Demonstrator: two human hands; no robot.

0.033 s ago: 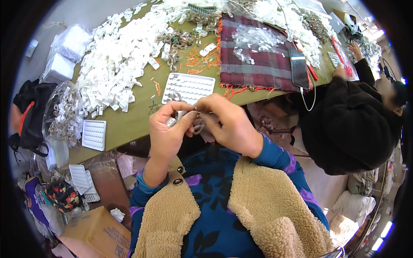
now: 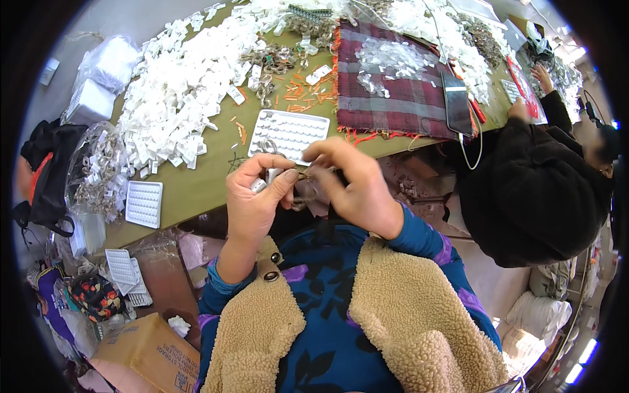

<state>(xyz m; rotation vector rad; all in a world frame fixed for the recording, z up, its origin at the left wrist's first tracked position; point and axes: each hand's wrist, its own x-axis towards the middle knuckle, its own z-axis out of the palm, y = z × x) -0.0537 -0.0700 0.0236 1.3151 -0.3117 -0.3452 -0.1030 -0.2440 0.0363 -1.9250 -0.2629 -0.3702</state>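
Two hands (image 2: 355, 190), left (image 2: 252, 202) holding white plastic (image 2: 258, 186); one white tray (image 2: 292, 133) just beyond.

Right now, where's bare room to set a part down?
Green tabletop between the left-end white rectangular dimpled tray and the left hand, nearer than the heaped white plastic pieces. Also the near strip of the maroon plaid cloth, left of the dark rectangular phone. Crowded: the heap, and around the thin orange pieces.

White tray (image 2: 291, 116): obstacle beyond fingers (image 2: 283, 183)
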